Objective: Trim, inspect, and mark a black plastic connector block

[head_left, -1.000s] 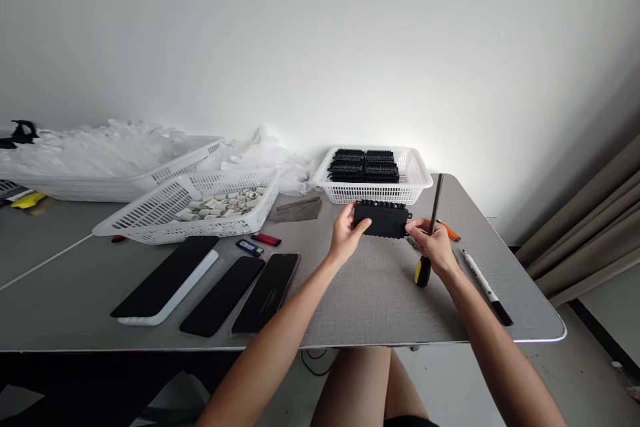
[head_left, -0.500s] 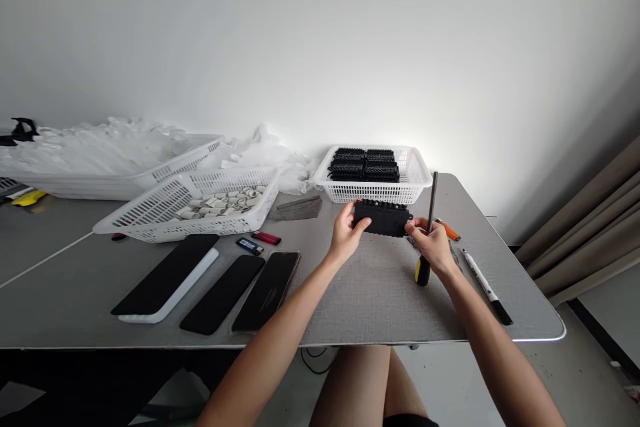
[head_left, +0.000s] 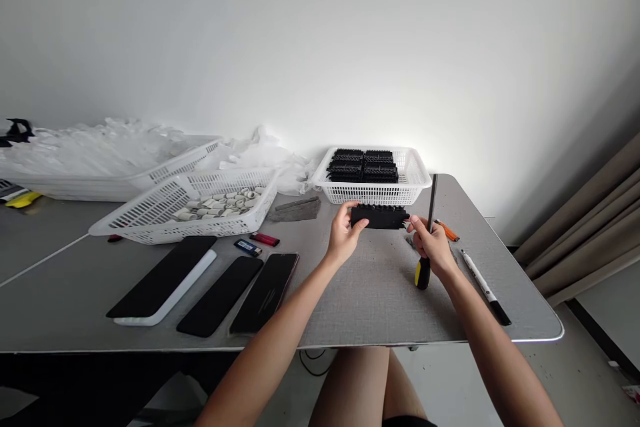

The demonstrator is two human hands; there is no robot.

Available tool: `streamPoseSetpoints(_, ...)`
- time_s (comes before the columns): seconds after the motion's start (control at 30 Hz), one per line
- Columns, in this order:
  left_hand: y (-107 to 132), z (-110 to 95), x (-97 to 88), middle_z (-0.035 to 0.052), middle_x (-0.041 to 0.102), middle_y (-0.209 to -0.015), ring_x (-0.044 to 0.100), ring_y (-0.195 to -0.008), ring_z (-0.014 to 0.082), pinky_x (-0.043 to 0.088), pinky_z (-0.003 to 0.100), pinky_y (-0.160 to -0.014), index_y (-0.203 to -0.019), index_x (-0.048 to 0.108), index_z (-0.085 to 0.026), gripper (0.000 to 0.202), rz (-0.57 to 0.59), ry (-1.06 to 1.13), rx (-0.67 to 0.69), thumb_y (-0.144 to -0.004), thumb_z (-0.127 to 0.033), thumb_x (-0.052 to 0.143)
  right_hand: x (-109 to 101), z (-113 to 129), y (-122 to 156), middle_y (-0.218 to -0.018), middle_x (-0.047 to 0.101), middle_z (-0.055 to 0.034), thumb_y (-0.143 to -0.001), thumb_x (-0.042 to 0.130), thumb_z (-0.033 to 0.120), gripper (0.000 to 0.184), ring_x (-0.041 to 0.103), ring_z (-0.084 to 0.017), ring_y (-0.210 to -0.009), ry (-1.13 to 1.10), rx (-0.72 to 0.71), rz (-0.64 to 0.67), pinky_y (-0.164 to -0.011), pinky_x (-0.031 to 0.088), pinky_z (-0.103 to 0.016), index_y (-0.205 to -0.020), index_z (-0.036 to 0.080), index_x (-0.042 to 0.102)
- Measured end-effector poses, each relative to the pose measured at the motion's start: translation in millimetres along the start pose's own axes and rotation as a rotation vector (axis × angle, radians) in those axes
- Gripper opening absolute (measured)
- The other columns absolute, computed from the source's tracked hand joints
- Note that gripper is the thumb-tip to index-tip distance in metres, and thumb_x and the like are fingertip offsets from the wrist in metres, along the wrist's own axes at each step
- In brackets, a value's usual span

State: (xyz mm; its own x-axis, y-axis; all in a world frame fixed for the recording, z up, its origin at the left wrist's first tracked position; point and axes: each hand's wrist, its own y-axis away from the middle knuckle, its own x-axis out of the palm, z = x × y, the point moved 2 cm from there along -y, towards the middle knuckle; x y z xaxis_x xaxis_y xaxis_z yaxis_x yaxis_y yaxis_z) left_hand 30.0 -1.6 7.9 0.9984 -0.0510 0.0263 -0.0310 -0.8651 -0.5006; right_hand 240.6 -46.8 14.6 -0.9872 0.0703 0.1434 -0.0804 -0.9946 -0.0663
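My left hand (head_left: 345,233) is closed around the left end of a black plastic block (head_left: 380,217), thumb on its near face. A row of notches runs along the block's upper edge. At its right end are the thumb and forefinger of my right hand (head_left: 431,243); whether they touch it I cannot tell. The same right hand grips a screwdriver (head_left: 423,273), its dark shaft pointing up and its black and yellow handle hanging below the fingers. Just beyond the block, a white basket (head_left: 373,193) holds several similar black pieces in stacks.
An orange lighter (head_left: 447,230) and a white marker (head_left: 483,280) lie to the right. Leftward are a basket (head_left: 150,233) of pale tube pieces, grey strips (head_left: 295,209), two lighters, a phone (head_left: 265,293) and black flat slabs (head_left: 220,297). Clear plastic bags (head_left: 100,147) pile up behind.
The block has tilted, so its near face looks narrower and its notched edge shows more. My right fingers have shifted slightly at its right end. Both hands keep their hold.
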Motion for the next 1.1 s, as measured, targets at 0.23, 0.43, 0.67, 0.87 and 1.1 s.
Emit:
streamPoseSetpoints(0.23, 4.5, -11.6, 2.4, 0.0055, 0.066, -0.096, 0.066, -0.101, 0.0213, 0.05, 0.043, -0.098, -0.092, 0.055, -0.023, 0.006, 0.06, -0.193, 0.297, -0.089, -0.025, 0.06, -2.4, 1.2, -1.0, -0.073, 0.069, -0.0032, -0.071, 0.072, 0.066, 0.061, 0.026, -0.002, -0.038, -0.088, 0.068, 0.016, -0.034, 0.016, -0.021, -0.104, 0.015, 0.067)
streamPoseSetpoints(0.43, 10.1, -17.8, 3.8, 0.0082, 0.047, -0.141, 0.04, -0.141, 0.0297, 0.032, 0.06, -0.116, -0.082, 0.055, -0.023, 0.017, 0.107, -0.46, 0.415, -0.08, -0.006, 0.052, -5.4, -2.8, -3.9, -0.042, 0.035, 0.0129, -0.061, 0.085, 0.051, 0.048, 0.022, -0.003, -0.036, -0.173, 0.097, -0.019, -0.035, 0.012, -0.02, -0.088, 0.018, 0.062)
streamPoseSetpoints(0.67, 7.2, -8.4, 5.0, 0.0123, 0.038, -0.152, 0.037, -0.144, 0.0288, 0.037, 0.053, -0.115, -0.129, 0.049, -0.028, 0.049, 0.12, -0.287, 0.28, -0.084, -0.013, 0.06, -8.7, -5.7, -6.9, -0.043, 0.034, 0.0142, -0.059, 0.086, 0.045, 0.056, 0.021, -0.003, -0.038, -0.177, 0.07, -0.079, -0.036, 0.014, -0.019, -0.1, 0.016, 0.064)
streamPoseSetpoints(0.87, 12.8, -17.3, 13.5, 0.0149, 0.033, -0.16, 0.034, -0.147, 0.0314, 0.032, 0.05, -0.119, -0.152, 0.027, -0.03, 0.091, 0.324, -0.102, 0.183, -0.077, -0.034, 0.079, -8.1, -9.7, -8.2, -0.042, 0.032, 0.014, -0.06, 0.084, 0.045, 0.053, 0.02, -0.003, -0.038, -0.177, 0.144, -0.042, -0.035, 0.013, -0.02, -0.098, 0.013, 0.066)
streamPoseSetpoints(1.1, 14.6, -14.0, 14.0, 0.0175, 0.043, -0.152, 0.05, -0.136, 0.0294, 0.038, 0.05, -0.114, -0.156, 0.008, -0.034, 0.105, 0.264, 0.054, 0.1, -0.078, -0.044, 0.077, 2.9, -12.5, -3.4, -0.047, 0.041, 0.0108, -0.056, 0.085, 0.047, 0.054, 0.024, -0.002, -0.037, -0.106, 0.231, 0.051, -0.033, 0.014, -0.018, -0.094, 0.013, 0.067)
